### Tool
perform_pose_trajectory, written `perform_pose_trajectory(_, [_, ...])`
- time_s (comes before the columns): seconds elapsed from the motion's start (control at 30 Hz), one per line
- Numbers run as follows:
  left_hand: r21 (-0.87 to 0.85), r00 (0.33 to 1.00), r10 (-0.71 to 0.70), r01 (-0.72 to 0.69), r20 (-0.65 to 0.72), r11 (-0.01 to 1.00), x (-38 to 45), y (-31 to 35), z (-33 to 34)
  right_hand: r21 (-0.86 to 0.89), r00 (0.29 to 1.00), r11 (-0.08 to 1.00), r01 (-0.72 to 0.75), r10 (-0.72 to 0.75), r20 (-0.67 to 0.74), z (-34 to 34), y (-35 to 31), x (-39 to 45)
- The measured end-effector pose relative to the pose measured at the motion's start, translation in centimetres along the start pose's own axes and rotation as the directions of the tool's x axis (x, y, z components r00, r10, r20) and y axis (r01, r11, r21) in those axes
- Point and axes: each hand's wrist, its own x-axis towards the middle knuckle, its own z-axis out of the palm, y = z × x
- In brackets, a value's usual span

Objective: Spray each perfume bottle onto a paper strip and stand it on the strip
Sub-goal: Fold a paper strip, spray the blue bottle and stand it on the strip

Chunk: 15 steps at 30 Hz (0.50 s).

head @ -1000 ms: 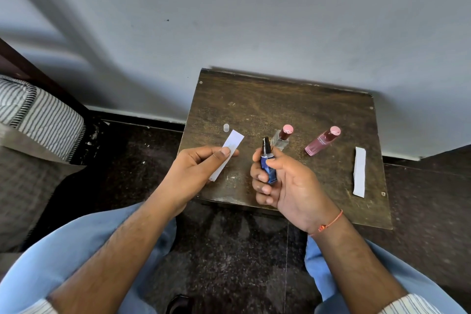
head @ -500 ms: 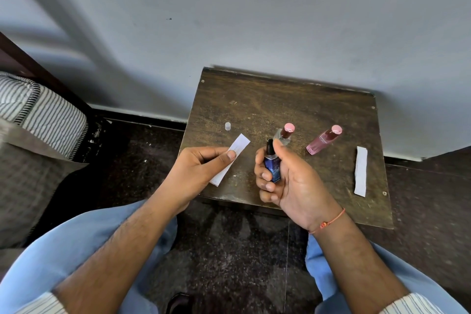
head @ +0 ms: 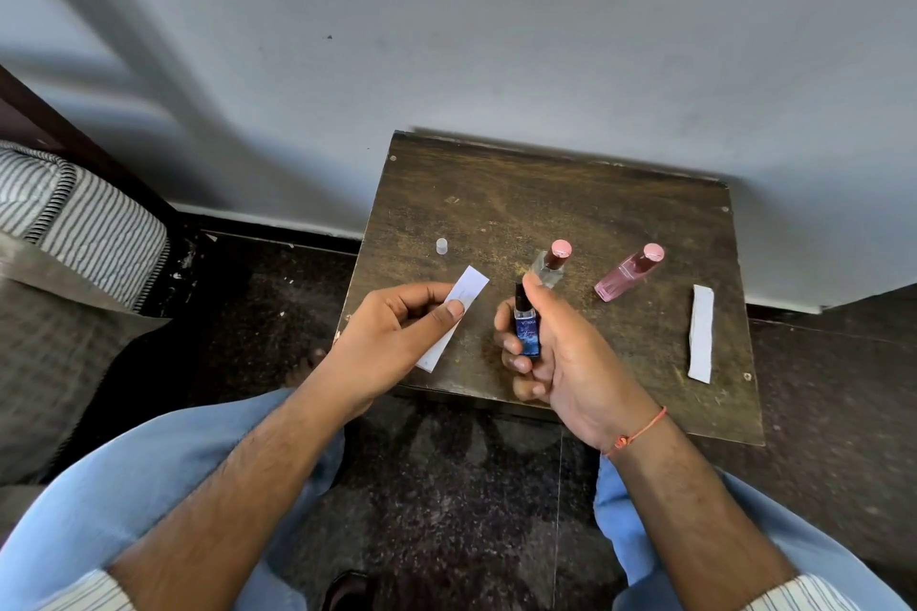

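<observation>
My right hand (head: 570,357) grips a small blue perfume bottle (head: 526,332) upright over the table's front edge, its forefinger lying on the black spray top. My left hand (head: 397,337) pinches a white paper strip (head: 456,313) just left of the bottle, slanted up to the right. A clear bottle with a pink cap (head: 551,263) stands behind the blue one. A pink bottle with a pink cap (head: 627,270) stands to the right. A second paper strip (head: 700,333) lies flat at the table's right side.
A small clear cap (head: 441,246) stands on the dark wooden table (head: 546,203), which is set against a white wall. A striped cushion (head: 84,218) lies at the left. My knees in light blue trousers frame the dark floor below.
My right forefinger has moved up onto the bottle's spray top. The left hand has brought the strip a little closer to the bottle.
</observation>
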Motion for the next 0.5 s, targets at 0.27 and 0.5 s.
perform_pose_trajectory(0.27, [0.027, 0.999, 0.04, -0.04, 0.012, 0.999, -0.1, -0.2, 0.2, -0.228, 0.986, 0.972, 0.055, -0.089, -0.142, 0.4, 0.2, 0.3])
perform_pose_trajectory(0.5, [0.086, 0.993, 0.098, -0.103, 0.065, 0.991, -0.2, -0.3, 0.3, -0.557, 0.919, 0.813, 0.168, -0.334, -0.21, 0.7, 1.2, 0.8])
